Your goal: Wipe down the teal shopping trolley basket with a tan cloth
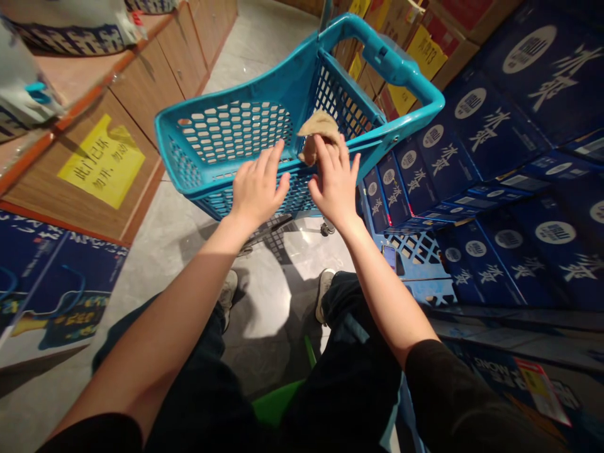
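A blue plastic shopping cart (221, 104) with a honeycomb-patterned basket stands in front of my knees, its handle to the right. My left hand (257, 189) lies over the basket's near rim, fingers stretched forward and thumb apart. Further right along the same rim, my right hand (336, 182) has a tan cloth (321, 124) under its fingers. The cloth is bunched and rises above the rim. Its lower part is hidden behind the hand, so the exact grip is only partly visible.
Stacked blue cartons (491, 119) line the right side. A phone (391, 259) lies on a blue plastic crate (419, 274). On the left stands a wooden cabinet (174, 47) with a yellow sign (101, 160). Something green (278, 402) shows between my legs.
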A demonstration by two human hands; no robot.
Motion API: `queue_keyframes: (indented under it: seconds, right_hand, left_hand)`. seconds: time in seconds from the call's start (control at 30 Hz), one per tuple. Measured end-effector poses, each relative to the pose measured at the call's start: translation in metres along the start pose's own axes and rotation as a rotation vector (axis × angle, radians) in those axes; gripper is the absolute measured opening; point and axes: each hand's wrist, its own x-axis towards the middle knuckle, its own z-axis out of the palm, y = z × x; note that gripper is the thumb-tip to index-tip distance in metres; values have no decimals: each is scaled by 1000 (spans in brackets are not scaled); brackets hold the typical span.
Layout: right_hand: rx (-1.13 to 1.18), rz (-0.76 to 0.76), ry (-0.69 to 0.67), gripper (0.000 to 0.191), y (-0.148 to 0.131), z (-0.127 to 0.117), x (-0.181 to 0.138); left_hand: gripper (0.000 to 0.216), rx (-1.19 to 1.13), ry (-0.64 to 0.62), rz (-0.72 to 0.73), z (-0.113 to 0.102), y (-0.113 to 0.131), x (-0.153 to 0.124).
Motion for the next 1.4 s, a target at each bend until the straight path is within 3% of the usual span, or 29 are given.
queue_keyframes:
  seconds: [0.13,0.23,0.33,0.47,0.6,0.73,0.97,1.2,1.4]
  right_hand:
    - [79,-164,-114,84,-38,-4,-7]
    - [143,-275,-94,81,-41,-3,-4]
    - [108,-202,-2,74,-13,-4,5]
    - [-55,87,114,54,36,-12,15]
    - [-118,108,120,39,56,-14,21]
    - [-112,74,153,34,51,-14,24]
    - [-133,-42,142,39,44,-31,11]
    - [-177,-11,188,49,22,-31,-9]
    - [-213,32,243,48,-2,-20,-23]
  left_hand:
    - [67,-21,16,24,-3,2,0]
    - [60,15,-55,-10,-5,6,1]
    - [54,44,-76,-53,-8,10,4]
    - [45,48,-66,-111,-12,13,7]
    - [36,46,-12,-188,-16,9,11]
    - [35,84,50,-241,-14,4,11]
    - [46,74,80,-191,-7,-2,4]
    - [45,36,35,-110,-21,-20,3]
    - [46,137,21,-205,-27,-19,6]
